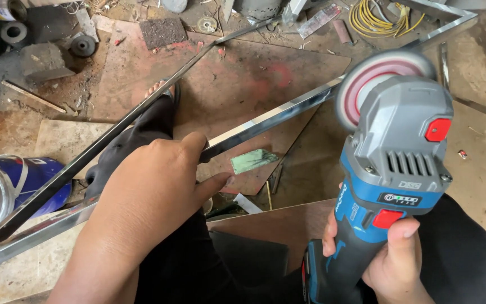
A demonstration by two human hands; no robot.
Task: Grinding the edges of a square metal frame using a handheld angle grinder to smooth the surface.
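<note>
My left hand (153, 186) is wrapped around a shiny polished metal bar (271, 115) that runs diagonally from lower left to upper right. My right hand (392, 256) grips the handle of a blue and grey cordless angle grinder (392, 163). The grinder's round pink and grey disc (375, 79) sits at the bar, at the right of my left hand. A second polished bar (113, 135) crosses further left, part of the same welded frame whose corner (468, 19) shows at the top right.
My leg in dark trousers and a sandalled foot (161, 93) rest on a rusty floor plate (237, 79). A blue tin (23, 180) stands at the left. Yellow coiled wire (375, 19), blocks and round discs lie along the top. A green scrap (254, 160) lies under the bar.
</note>
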